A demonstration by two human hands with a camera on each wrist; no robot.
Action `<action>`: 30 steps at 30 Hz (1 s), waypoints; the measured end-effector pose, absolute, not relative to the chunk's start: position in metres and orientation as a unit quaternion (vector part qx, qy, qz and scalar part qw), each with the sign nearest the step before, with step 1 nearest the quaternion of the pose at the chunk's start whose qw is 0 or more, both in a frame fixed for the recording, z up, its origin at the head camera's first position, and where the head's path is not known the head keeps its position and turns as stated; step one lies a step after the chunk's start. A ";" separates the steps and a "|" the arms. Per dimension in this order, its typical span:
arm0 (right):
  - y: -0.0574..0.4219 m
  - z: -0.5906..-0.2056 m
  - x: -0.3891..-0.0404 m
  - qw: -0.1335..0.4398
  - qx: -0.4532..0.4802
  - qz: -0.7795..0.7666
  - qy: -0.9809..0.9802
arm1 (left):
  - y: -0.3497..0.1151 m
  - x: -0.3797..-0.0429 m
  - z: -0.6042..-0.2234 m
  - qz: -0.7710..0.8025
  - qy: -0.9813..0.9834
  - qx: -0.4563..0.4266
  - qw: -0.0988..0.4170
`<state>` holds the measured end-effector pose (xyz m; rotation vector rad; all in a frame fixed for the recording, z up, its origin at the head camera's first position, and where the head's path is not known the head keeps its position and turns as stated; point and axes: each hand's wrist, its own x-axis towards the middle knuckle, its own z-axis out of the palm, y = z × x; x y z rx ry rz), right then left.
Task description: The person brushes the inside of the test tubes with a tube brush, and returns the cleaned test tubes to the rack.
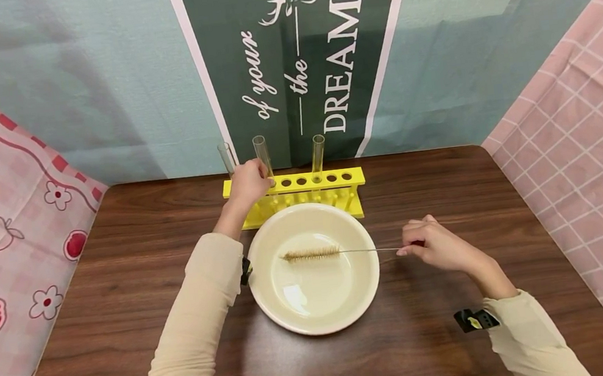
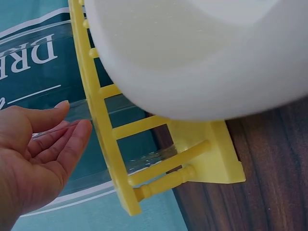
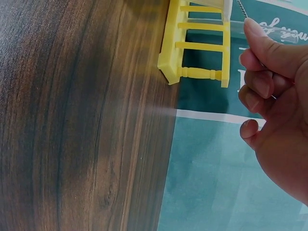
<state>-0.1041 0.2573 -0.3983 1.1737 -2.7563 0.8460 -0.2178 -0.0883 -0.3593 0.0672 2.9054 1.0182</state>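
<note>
My left hand [image 1: 248, 184] is at the left part of a yellow test tube rack [image 1: 292, 176], its thumb and fingers pinching a clear test tube [image 1: 261, 150] just above the top bar. The tube stands upright in a hole of the rack. With thumb and fingertips, my right hand [image 1: 431, 245] pinches the thin twisted wire handle [image 1: 371, 249] of a test tube brush. Its tan bristles [image 1: 311, 254] lie level over the middle of a cream bowl [image 1: 318, 327]. In the right wrist view the wire [image 3: 241, 8] runs up from the thumb tip.
Two more test tubes stand in the rack, one at its left end [image 1: 226, 158] and one right of its middle [image 1: 318, 155]. The bowl sits close in front of the rack on the dark wooden table [image 1: 434, 345]. Hanging cloths [image 1: 119, 84] enclose the back and sides.
</note>
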 end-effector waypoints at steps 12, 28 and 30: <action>0.256 -0.396 -0.103 0.008 0.372 0.270 -0.888 | -0.088 -0.218 -0.366 0.322 0.945 0.012 0.050; 0.255 -0.395 -0.104 0.003 0.370 0.272 -0.888 | -0.093 -0.212 -0.360 0.307 0.949 0.016 0.069; 0.255 -0.395 -0.103 0.004 0.371 0.270 -0.888 | -0.094 -0.210 -0.359 0.300 0.952 0.018 0.065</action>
